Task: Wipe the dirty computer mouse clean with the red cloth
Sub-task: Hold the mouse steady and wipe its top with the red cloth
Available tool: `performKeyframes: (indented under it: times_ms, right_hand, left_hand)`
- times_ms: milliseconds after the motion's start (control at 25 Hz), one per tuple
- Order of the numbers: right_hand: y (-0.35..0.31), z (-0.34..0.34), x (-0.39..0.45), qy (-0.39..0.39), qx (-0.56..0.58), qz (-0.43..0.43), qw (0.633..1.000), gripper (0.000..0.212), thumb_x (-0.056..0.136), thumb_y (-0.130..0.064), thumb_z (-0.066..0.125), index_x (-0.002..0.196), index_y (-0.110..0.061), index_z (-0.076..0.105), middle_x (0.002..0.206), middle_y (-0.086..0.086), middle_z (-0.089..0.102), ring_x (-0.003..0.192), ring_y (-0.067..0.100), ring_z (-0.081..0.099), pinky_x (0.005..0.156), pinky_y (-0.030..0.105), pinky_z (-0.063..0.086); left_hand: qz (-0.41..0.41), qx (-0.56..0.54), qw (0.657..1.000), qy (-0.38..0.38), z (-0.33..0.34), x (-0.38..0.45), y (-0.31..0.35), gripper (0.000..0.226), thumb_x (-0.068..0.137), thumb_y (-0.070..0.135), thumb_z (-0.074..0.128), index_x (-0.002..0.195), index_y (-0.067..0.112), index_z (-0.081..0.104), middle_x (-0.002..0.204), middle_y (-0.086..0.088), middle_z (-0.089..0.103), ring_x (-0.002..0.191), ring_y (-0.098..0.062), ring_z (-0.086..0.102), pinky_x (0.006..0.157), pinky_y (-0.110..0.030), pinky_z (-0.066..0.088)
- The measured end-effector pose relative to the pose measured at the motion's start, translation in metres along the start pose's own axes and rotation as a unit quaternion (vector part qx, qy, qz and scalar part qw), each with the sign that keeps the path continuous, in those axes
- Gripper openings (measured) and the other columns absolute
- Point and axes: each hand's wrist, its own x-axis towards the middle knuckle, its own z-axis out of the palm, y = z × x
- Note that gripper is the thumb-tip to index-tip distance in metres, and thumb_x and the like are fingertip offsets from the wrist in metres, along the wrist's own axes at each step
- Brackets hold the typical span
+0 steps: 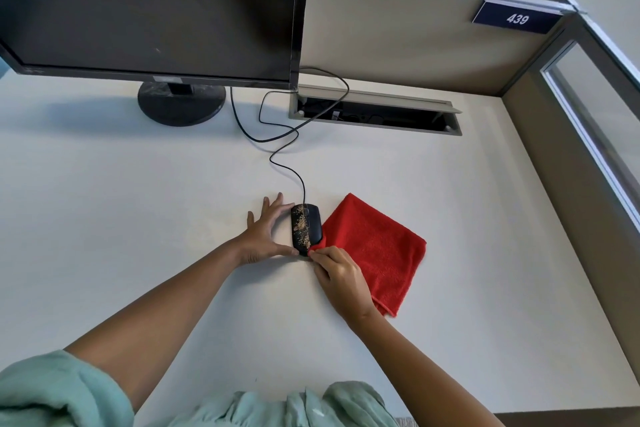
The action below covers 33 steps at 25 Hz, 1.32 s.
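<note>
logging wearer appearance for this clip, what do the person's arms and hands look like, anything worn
Both forearms are bare. The left hand and right hand show no gloves, rings, watch or bracelets. Loose pale green sleeves are bunched up on the upper arms at the bottom of the view, the same fabric as the garment.

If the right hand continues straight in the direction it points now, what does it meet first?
Most likely the computer mouse. The right hand pinches a corner of the red cloth and points at the mouse's near end, almost touching it; the exact gap is unclear.
</note>
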Motion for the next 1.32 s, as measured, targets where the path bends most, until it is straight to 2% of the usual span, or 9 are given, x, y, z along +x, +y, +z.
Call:
performKeyframes:
  times_ms: [120,280,440,560,760,840,920,1080,1320]
  right_hand:
    - [0.004,-0.008,-0.002,-0.018,-0.006,-0.036,0.999,0.016,0.089,-0.009,0.069,0.104,-0.009,0.074,0.099,0.002,0.070,0.088,0.024,0.066,0.067,0.037,0.058]
    - [0.013,-0.023,0.033,0.041,0.012,0.017,0.999,0.019,0.088,-0.005,0.068,0.106,-0.010,0.073,0.100,0.002,0.070,0.090,0.021,0.065,0.078,0.031,0.054]
    - [0.009,-0.016,0.066,-0.018,-0.012,0.046,0.999,0.024,0.090,-0.003,0.059,0.109,-0.010,0.072,0.107,0.004,0.070,0.100,0.024,0.062,0.086,0.032,0.050]
    - [0.006,-0.010,0.071,-0.054,-0.040,0.032,0.997,0.028,0.088,0.000,0.059,0.112,-0.010,0.070,0.109,0.005,0.069,0.099,0.027,0.061,0.083,0.033,0.050]
    - [0.006,-0.010,0.037,-0.048,-0.045,-0.019,0.998,0.031,0.083,0.004,0.068,0.111,-0.008,0.071,0.101,0.007,0.069,0.091,0.028,0.063,0.073,0.037,0.057]
    - [0.007,-0.013,0.016,-0.055,-0.023,-0.028,0.998,0.025,0.086,-0.001,0.068,0.111,-0.009,0.071,0.102,0.005,0.069,0.092,0.026,0.064,0.072,0.037,0.058]
    - [0.009,-0.016,0.009,-0.051,0.004,-0.014,0.999,0.020,0.091,-0.008,0.065,0.110,-0.011,0.072,0.104,0.002,0.070,0.096,0.023,0.064,0.077,0.036,0.056]
    - [0.006,-0.019,0.039,-0.002,0.023,0.045,0.999,0.020,0.092,-0.004,0.061,0.106,-0.011,0.072,0.104,0.001,0.070,0.098,0.019,0.063,0.085,0.027,0.050]
    - [-0.001,-0.007,0.037,-0.008,0.021,0.051,0.998,0.021,0.091,-0.002,0.059,0.106,-0.010,0.071,0.102,0.001,0.068,0.095,0.020,0.062,0.082,0.029,0.051]
  left_hand:
    - [0.000,0.006,1.000,0.000,-0.001,0.000,0.000,0.105,0.074,0.032,0.089,0.157,0.036,0.024,0.168,0.011,-0.011,0.149,-0.008,-0.028,0.116,-0.043,-0.025]
    - [-0.001,-0.005,1.000,-0.003,-0.002,0.000,0.000,0.106,0.075,0.033,0.089,0.158,0.034,0.023,0.168,0.012,-0.010,0.149,-0.008,-0.027,0.118,-0.044,-0.025]
    - [-0.001,0.002,1.000,-0.001,-0.002,0.000,0.000,0.105,0.076,0.033,0.088,0.158,0.034,0.024,0.168,0.012,-0.009,0.150,-0.009,-0.027,0.118,-0.045,-0.024]
    - [-0.001,-0.001,1.000,0.002,-0.001,0.001,-0.001,0.104,0.076,0.033,0.088,0.158,0.035,0.024,0.168,0.012,-0.009,0.150,-0.008,-0.027,0.118,-0.044,-0.024]
    - [0.002,-0.005,1.000,0.002,0.000,0.002,-0.003,0.103,0.075,0.033,0.088,0.156,0.037,0.024,0.168,0.012,-0.009,0.150,-0.008,-0.026,0.116,-0.041,-0.025]
    - [0.005,-0.007,1.000,0.000,-0.001,0.002,-0.003,0.103,0.075,0.033,0.088,0.157,0.037,0.024,0.168,0.012,-0.010,0.150,-0.008,-0.027,0.116,-0.042,-0.025]
    - [0.005,-0.008,1.000,-0.004,-0.001,0.001,-0.004,0.103,0.076,0.032,0.087,0.157,0.036,0.023,0.168,0.011,-0.011,0.149,-0.009,-0.027,0.116,-0.043,-0.025]
    - [0.002,-0.005,1.000,-0.008,-0.003,0.001,-0.004,0.104,0.076,0.035,0.087,0.157,0.037,0.023,0.167,0.012,-0.011,0.149,-0.008,-0.027,0.116,-0.043,-0.025]
    - [0.001,-0.009,1.000,-0.004,-0.001,0.002,-0.005,0.103,0.076,0.035,0.088,0.157,0.038,0.024,0.168,0.012,-0.010,0.149,-0.007,-0.027,0.114,-0.040,-0.025]
